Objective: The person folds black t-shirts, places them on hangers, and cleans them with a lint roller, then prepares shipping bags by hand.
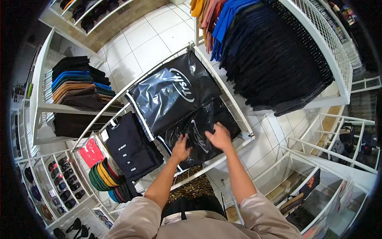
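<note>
Two glossy black plastic bags lie side by side on a white wire rack (pixel 248 137). The farther bag (pixel 159 95) carries a white oval logo with lettering and has a white strip along its left edge. On the nearer bag (pixel 223 115), part of a similar white logo shows between my hands. My left hand (pixel 182 148) rests on the nearer bag's left part, its fingers stretched out. Over the right part of that same bag is my right hand (pixel 219 137), thumb and fingers apart. Neither hand grips anything that I can see.
Folded black shirts (pixel 129 145) with small white words lie left of the bags. Colourful caps (pixel 104 175) and a red package (pixel 92 153) sit beside them. Hanging dark trousers (pixel 274 59) stand at right, a clothes rack (pixel 39 87) at left, sunglasses (pixel 65 183) lower left.
</note>
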`<action>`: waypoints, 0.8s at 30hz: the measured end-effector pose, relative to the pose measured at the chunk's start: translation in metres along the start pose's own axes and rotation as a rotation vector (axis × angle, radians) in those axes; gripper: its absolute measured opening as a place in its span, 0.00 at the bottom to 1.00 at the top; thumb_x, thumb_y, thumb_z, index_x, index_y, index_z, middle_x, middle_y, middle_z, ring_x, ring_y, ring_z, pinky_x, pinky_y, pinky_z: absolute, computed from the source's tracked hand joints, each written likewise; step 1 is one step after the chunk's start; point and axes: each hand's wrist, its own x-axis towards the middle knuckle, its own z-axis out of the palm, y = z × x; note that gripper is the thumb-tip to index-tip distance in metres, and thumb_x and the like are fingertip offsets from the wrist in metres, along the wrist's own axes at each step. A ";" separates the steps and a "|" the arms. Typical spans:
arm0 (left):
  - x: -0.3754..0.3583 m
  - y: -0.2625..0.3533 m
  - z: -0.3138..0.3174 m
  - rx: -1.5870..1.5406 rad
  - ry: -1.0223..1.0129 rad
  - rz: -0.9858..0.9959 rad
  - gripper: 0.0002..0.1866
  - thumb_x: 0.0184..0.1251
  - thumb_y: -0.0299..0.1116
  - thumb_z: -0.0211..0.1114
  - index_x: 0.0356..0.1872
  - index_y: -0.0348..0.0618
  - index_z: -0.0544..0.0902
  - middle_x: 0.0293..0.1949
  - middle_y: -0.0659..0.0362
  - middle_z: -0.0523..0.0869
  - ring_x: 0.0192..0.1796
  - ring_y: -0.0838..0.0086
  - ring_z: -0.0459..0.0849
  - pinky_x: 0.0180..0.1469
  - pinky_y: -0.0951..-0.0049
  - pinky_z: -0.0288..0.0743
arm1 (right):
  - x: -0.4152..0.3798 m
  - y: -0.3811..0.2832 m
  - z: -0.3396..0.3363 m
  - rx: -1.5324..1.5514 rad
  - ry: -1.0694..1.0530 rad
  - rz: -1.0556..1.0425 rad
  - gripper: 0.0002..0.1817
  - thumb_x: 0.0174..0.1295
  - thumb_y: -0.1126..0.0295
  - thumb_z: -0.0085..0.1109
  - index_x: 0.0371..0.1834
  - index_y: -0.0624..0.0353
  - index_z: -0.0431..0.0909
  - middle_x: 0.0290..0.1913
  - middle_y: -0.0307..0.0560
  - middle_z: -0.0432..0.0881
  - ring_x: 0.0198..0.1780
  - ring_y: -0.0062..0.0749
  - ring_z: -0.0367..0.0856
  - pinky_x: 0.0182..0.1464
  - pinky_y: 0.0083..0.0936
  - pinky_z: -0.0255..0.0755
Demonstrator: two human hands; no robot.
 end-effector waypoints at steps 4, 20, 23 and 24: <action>-0.051 0.009 -0.042 -0.405 0.349 0.120 0.46 0.69 0.36 0.73 0.83 0.47 0.57 0.79 0.40 0.64 0.79 0.47 0.66 0.79 0.56 0.63 | -0.067 -0.065 0.001 0.246 0.159 -0.425 0.18 0.55 0.67 0.68 0.47 0.64 0.84 0.55 0.55 0.86 0.53 0.56 0.86 0.53 0.41 0.80; -0.331 -0.098 -0.216 -0.717 0.770 0.506 0.47 0.41 0.29 0.87 0.70 0.45 0.79 0.75 0.54 0.74 0.81 0.65 0.63 0.79 0.59 0.59 | -0.201 -0.327 -0.062 0.247 -0.608 -1.222 0.15 0.42 0.77 0.75 0.35 0.66 0.84 0.47 0.52 0.91 0.39 0.41 0.91 0.41 0.28 0.81; -0.404 -0.098 -0.209 -0.973 0.704 0.431 0.23 0.58 0.29 0.81 0.56 0.39 0.88 0.56 0.56 0.91 0.60 0.72 0.85 0.65 0.67 0.75 | -0.211 -0.359 -0.039 0.216 -0.362 -1.217 0.18 0.42 0.74 0.80 0.39 0.64 0.86 0.45 0.50 0.91 0.43 0.39 0.89 0.49 0.31 0.80; -0.430 -0.093 -0.206 -0.965 0.813 0.382 0.19 0.64 0.30 0.78 0.55 0.37 0.88 0.52 0.58 0.92 0.53 0.76 0.85 0.60 0.69 0.77 | -0.208 -0.365 -0.023 0.185 -0.195 -1.131 0.17 0.44 0.71 0.81 0.38 0.62 0.87 0.42 0.48 0.92 0.47 0.40 0.88 0.54 0.33 0.78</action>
